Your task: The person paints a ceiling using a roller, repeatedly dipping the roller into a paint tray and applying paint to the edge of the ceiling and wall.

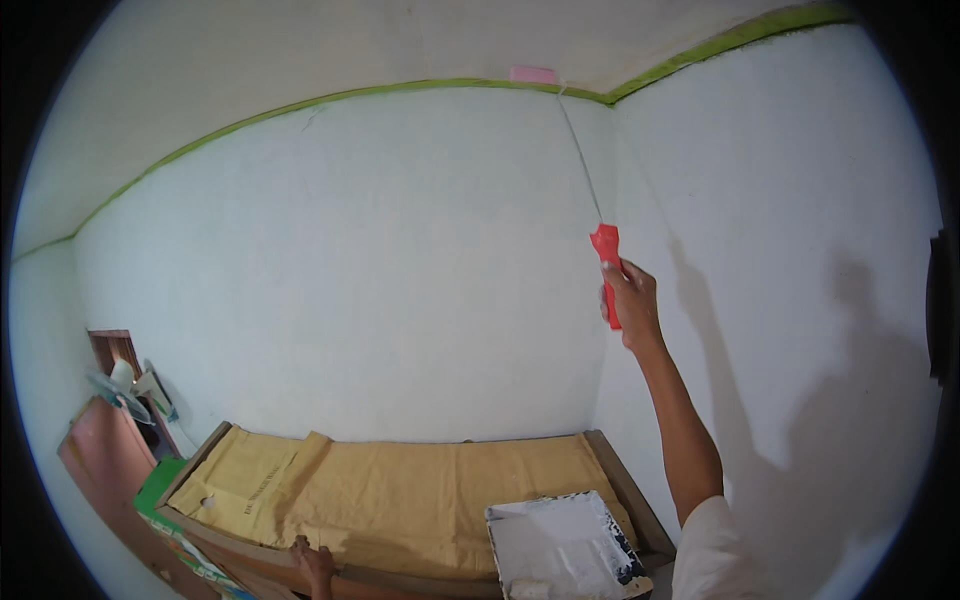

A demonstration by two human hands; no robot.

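Note:
My right hand (632, 300) is raised and wrapped round the red handle of a paint roller (604, 240). From the handle a thin metal rod runs up to the pink roller sleeve (533, 75), which lies at the ceiling just along the green border, left of the room's corner. Down at the lower edge, my left hand (314, 563) grips the front edge of a wooden cabinet (385, 580). Brown paper (400, 490) covers the cabinet's top. On its right part rests a paint tray (560, 545) smeared with whitish paint and dark at the rim.
Pale walls (350, 270) meet the whitish ceiling (330, 50) along a green border (720, 50). At the far left stand a fan (120, 395) and a pinkish panel (105, 450). A green box (158, 488) sits beside the cabinet. A dark object (938, 305) is at the right rim.

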